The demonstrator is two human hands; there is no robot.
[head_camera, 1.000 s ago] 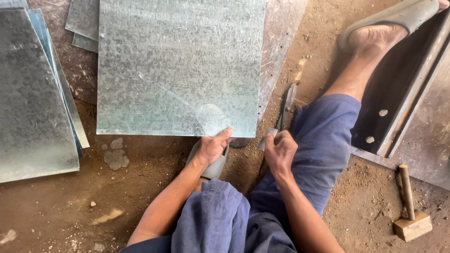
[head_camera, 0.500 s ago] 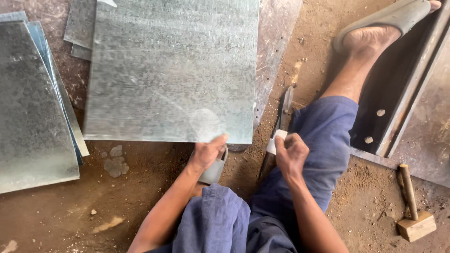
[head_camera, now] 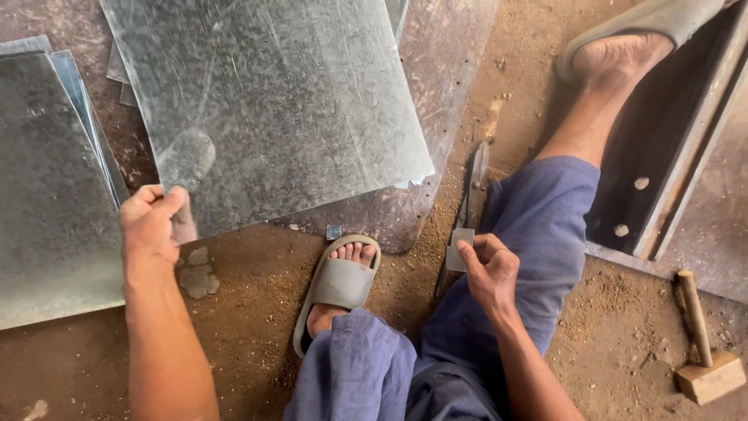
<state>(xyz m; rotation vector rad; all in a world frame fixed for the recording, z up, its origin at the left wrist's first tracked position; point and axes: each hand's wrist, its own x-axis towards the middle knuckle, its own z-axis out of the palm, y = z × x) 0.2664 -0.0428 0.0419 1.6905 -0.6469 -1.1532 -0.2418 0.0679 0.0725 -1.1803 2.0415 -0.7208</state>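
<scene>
A person seated on a dirt floor [head_camera: 234, 343] grips the near left corner of a galvanised steel sheet [head_camera: 273, 109] with the left hand [head_camera: 152, 226], fingers curled over the edge and thumb on top, so that the sheet lies up and to the right of that hand, tilted across a duller, scratched sheet underneath [head_camera: 444, 86]. The right hand [head_camera: 487, 265] is closed around a small square offcut of metal [head_camera: 460, 249], pinched between thumb and fingers, just beside the handles of a pair of tin snips [head_camera: 471, 187] that lie on the ground, their long axis running almost straight away from the person. The right hand is far the nearer to the snips; the left is well apart from them. The held sheet is thin, flat and spangled grey, with a small notch at its lower right corner. A stack of similar sheets [head_camera: 47, 179] lies to the left. A foot in a grey rubber slipper [head_camera: 339, 281] rests between the arms, another slippered foot [head_camera: 623, 39] reaches up right beside a dark steel angle bar [head_camera: 662, 171], and a wooden mallet [head_camera: 705, 343] lies at the far right.
</scene>
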